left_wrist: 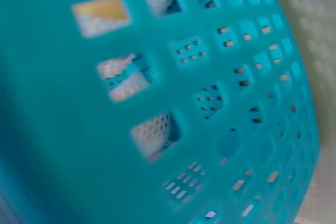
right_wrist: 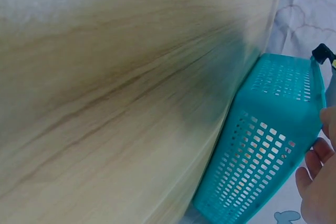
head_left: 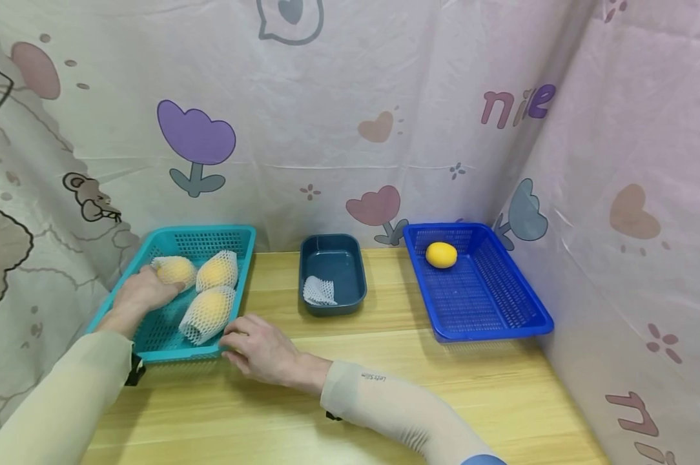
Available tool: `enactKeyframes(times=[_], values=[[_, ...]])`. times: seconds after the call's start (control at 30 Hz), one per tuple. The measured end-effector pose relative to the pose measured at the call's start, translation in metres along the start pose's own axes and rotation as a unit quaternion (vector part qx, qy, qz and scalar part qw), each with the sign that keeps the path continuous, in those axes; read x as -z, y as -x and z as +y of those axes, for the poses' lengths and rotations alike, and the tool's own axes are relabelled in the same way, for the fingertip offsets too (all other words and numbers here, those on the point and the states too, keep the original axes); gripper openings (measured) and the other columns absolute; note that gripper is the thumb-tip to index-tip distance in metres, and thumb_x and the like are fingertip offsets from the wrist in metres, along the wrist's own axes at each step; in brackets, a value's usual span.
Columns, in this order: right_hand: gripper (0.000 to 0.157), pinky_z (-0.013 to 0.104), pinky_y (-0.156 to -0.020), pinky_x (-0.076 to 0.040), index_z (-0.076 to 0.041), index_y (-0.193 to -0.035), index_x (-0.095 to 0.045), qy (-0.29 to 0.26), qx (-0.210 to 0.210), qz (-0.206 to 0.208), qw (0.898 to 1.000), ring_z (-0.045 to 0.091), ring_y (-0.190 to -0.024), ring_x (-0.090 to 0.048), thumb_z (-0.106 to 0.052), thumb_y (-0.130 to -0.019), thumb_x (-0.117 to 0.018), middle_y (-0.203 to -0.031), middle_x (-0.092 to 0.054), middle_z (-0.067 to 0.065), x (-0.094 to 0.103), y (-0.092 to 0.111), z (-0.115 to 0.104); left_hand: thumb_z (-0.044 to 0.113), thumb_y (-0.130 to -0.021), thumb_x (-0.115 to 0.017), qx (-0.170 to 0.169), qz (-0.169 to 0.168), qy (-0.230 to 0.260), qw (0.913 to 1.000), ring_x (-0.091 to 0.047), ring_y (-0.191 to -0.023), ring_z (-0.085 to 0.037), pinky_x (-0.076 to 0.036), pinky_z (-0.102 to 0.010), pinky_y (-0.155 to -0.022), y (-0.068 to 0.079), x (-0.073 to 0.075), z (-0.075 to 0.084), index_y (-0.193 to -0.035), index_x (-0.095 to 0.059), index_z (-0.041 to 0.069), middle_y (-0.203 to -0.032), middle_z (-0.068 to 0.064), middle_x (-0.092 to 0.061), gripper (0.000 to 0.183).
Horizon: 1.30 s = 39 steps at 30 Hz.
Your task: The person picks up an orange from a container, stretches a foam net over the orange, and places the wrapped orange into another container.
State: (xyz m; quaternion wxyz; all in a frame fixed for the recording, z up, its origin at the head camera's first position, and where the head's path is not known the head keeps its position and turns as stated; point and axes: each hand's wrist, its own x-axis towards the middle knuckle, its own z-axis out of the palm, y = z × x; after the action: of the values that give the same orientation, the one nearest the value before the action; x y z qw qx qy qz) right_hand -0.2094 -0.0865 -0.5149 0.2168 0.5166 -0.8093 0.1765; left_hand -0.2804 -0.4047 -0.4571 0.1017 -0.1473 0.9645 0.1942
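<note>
A teal basket [head_left: 175, 354] at the left holds three yellow fruits that look like lemons, each in a white foam net. Inside it, my left hand [head_left: 143, 292] grips the back-left netted lemon [head_left: 177, 271], thumb along its near side. The other two netted lemons [head_left: 216, 270] lie to the right, one in front of the other. At the basket's front right corner, my right hand [head_left: 263, 349] holds the rim with bent fingers; the right wrist view shows these fingers [right_wrist: 314, 163] at the edge. The basket's wall [left_wrist: 68, 129] hides my left hand in the left wrist view.
A dark blue-green tray [head_left: 341, 265] stands mid-table with an empty foam net [head_left: 319, 291] in it. Farther right, a blue basket [head_left: 478, 336] holds one bare lemon [head_left: 441, 255]. A printed curtain [head_left: 303, 116] hangs behind and along both sides of the wooden table [head_left: 385, 349].
</note>
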Motion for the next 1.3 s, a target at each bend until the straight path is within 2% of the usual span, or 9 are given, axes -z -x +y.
enactKeyframes(times=[0.13, 0.27, 0.37, 0.5, 0.73, 0.9, 1.0, 1.3], values=[[0.016, 0.017, -0.104, -0.056, -0.022, -0.120, -0.083, -0.001, 0.004, 0.009, 1.000, 0.009, -0.117, -0.070, -0.029, -0.106, -0.080, -0.127, -0.078, -0.005, 0.000, 0.001, 0.001, 0.056, -0.108, -0.059, -0.016, 0.016, -0.016, 0.9996, -0.044, -0.134, -0.077, -0.050, -0.080, -0.103, 0.007, 0.003, 0.004, -0.166, -0.014, -0.024, -0.153, -0.058, -0.033, 0.109], [0.016, 0.016, -0.103, -0.055, -0.022, -0.119, -0.083, 0.004, 0.008, 0.013, 1.000, 0.008, -0.116, -0.070, -0.030, -0.106, -0.080, -0.126, -0.078, -0.005, 0.001, 0.001, 0.001, 0.050, -0.109, -0.059, -0.044, 0.050, -0.020, 0.9976, -0.046, -0.133, -0.076, -0.049, -0.081, -0.103, 0.020, 0.004, 0.008, -0.164, -0.026, -0.023, -0.153, -0.056, -0.038, 0.097], [0.016, 0.016, -0.104, -0.055, -0.023, -0.120, -0.083, 0.006, 0.008, 0.009, 1.000, 0.008, -0.116, -0.070, -0.031, -0.106, -0.080, -0.127, -0.078, -0.006, 0.002, 0.001, 0.001, 0.045, -0.109, -0.059, -0.066, 0.077, -0.025, 0.9945, -0.056, -0.123, -0.072, -0.054, -0.075, -0.091, 0.031, 0.003, 0.012, -0.156, -0.041, -0.021, -0.144, -0.053, -0.051, 0.083], [0.016, 0.015, -0.106, -0.055, -0.024, -0.121, -0.083, 0.009, 0.005, -0.002, 1.000, 0.007, -0.118, -0.070, -0.032, -0.107, -0.079, -0.128, -0.078, -0.007, 0.003, 0.001, 0.001, 0.046, -0.111, -0.060, -0.089, 0.108, -0.030, 0.9897, -0.068, -0.104, -0.063, -0.055, -0.060, -0.072, 0.044, 0.000, 0.022, -0.143, -0.052, -0.018, -0.127, -0.046, -0.065, 0.072], [0.016, 0.014, -0.104, -0.055, -0.025, -0.120, -0.084, 0.006, 0.001, -0.008, 1.000, 0.005, -0.116, -0.071, -0.032, -0.107, -0.078, -0.126, -0.078, -0.008, 0.007, -0.001, 0.001, 0.047, -0.112, -0.059, -0.130, 0.160, -0.018, 0.9784, -0.072, -0.089, -0.051, -0.055, -0.055, -0.063, 0.060, -0.008, 0.039, -0.136, -0.061, -0.014, -0.118, -0.039, -0.073, 0.065], [0.016, 0.012, -0.107, -0.055, -0.023, -0.119, -0.083, -0.005, -0.003, -0.007, 1.000, 0.006, -0.117, -0.072, -0.033, -0.107, -0.078, -0.126, -0.079, -0.008, 0.008, -0.001, 0.001, 0.042, -0.112, -0.061, -0.158, 0.182, -0.004, 0.9704, -0.070, -0.074, -0.038, -0.049, -0.041, -0.052, 0.073, -0.017, 0.047, -0.130, -0.066, -0.010, -0.110, -0.034, -0.076, 0.055], [0.017, 0.012, -0.109, -0.055, -0.022, -0.119, -0.082, -0.016, -0.009, -0.001, 1.000, 0.007, -0.118, -0.074, -0.033, -0.106, -0.079, -0.126, -0.079, -0.006, 0.011, 0.000, 0.003, 0.042, -0.113, -0.060, -0.169, 0.196, 0.000, 0.9658, -0.070, -0.072, -0.036, -0.044, -0.036, -0.050, 0.080, -0.022, 0.052, -0.127, -0.069, -0.007, -0.110, -0.032, -0.076, 0.051], [0.018, 0.016, -0.108, -0.058, -0.020, -0.119, -0.082, -0.028, -0.028, 0.021, 0.999, 0.010, -0.117, -0.076, -0.031, -0.104, -0.081, -0.123, -0.080, -0.005, 0.022, 0.001, 0.013, 0.039, -0.111, -0.062, -0.197, 0.240, 0.008, 0.9504, -0.070, -0.072, -0.036, -0.044, -0.036, -0.049, 0.096, -0.036, 0.069, -0.116, -0.073, -0.002, -0.103, -0.030, -0.078, 0.042]])
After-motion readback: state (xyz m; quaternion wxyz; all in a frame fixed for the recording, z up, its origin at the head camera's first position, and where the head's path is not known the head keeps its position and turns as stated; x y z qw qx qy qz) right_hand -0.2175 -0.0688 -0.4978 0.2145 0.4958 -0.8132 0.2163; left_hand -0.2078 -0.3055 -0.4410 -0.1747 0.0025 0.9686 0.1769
